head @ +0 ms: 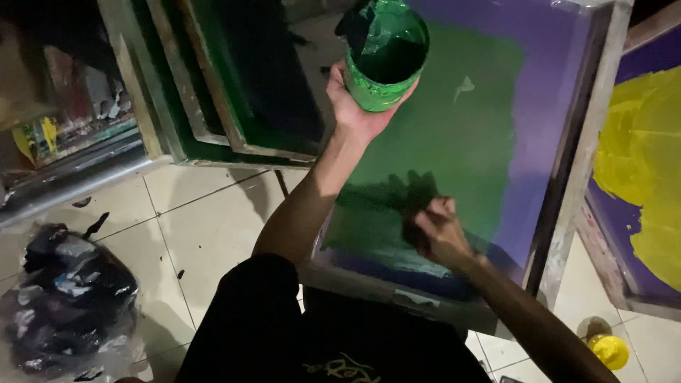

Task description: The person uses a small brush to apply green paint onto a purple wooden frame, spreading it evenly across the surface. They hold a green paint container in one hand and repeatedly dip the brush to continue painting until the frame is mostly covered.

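Two bare hands are working over a printing screen (546, 78) in a metal frame, its mesh showing purple at the edges and carrying a broad green ink patch across the middle. The left hand (355, 106) is gripping one green ink pot (385, 57) from below, fingers wrapping closed around its lower wall and holding it above the upper left part of the screen. The pot is looking round, open-topped and smeared with green outside; its inside is showing dark green, with a dark crumpled liner or smear at the left of the rim. The right hand (440, 230) is curling into a narrow fist on the lower green area of the mesh; whether it is holding a tool cannot be told, as the spot is lying in shadow.

Count of screens: three framed ones are showing. One green-stained frame (234, 85) is leaning at the upper left, just beside the working screen. One purple screen with a yellow ink patch (642, 170) is lying at the right edge. One yellow pot (608, 350) is sitting on the tiled floor (184, 234) at lower right. One plastic bag of dark material (67, 305) is resting on the floor at lower left.
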